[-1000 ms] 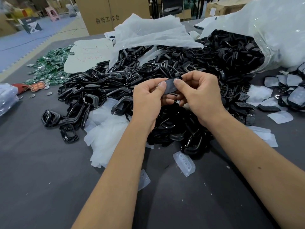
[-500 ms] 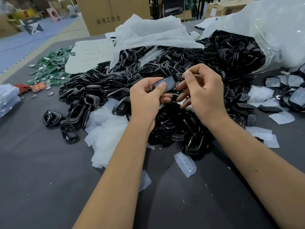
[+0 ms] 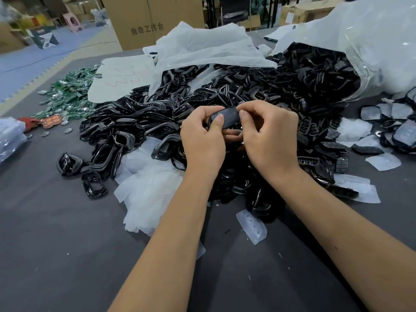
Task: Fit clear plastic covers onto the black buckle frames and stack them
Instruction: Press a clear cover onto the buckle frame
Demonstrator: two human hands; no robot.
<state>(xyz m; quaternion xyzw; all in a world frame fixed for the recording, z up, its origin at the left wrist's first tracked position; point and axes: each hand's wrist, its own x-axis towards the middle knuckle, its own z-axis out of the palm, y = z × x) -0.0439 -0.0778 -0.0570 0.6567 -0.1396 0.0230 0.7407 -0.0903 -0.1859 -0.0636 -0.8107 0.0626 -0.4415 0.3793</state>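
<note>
Above a big heap of black buckle frames (image 3: 139,122), my left hand (image 3: 202,140) and my right hand (image 3: 267,136) hold one black buckle frame with a clear cover on it (image 3: 227,117). The left thumb presses on its near left edge, and the right thumb and forefinger pinch its right end. Loose clear covers (image 3: 146,188) lie in a pile left of my forearms, and one single cover (image 3: 253,226) lies between them. Several covered frames (image 3: 403,134) sit at the far right.
A large clear bag (image 3: 371,41) spills more black frames at the back right. White sheets (image 3: 207,48) lie over the heap. Green circuit boards (image 3: 69,93) are scattered at the left on the grey table (image 3: 56,244). A cardboard box (image 3: 153,21) stands behind.
My right hand had lifted off the frame half a second ago; now it is back, pinching the right end. The left hand has kept holding the piece.
</note>
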